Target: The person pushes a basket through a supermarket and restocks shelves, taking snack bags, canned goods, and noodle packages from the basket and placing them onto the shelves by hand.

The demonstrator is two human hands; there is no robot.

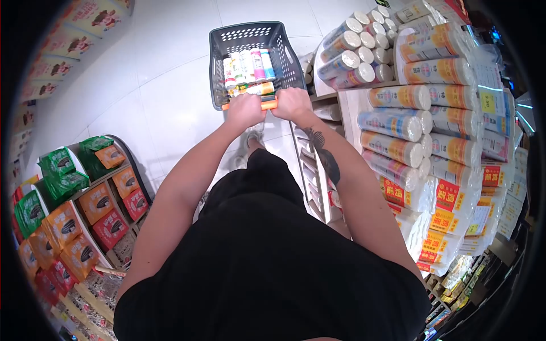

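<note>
Ahead of me, a dark grey basket [245,33] with perforated walls has an orange handle [269,104] on its near side. My left hand [245,109] is wrapped round the left part of this handle. Close beside it, my right hand [292,103] grips the right part, thumbs toward each other. Several upright-looking cylindrical containers [248,67] in white, green, pink and blue stand or lie side by side in the basket. A yellow-orange package [259,88] lies across its near end, partly hidden by my hands.
Stacked cylindrical packs [392,122] in clear wrap fill the right-hand shelving, with red-and-yellow packages [438,227] below. On the left, a shelf holds orange bags [95,203] and green bags [58,162]. White tiled floor [165,62] runs between them.
</note>
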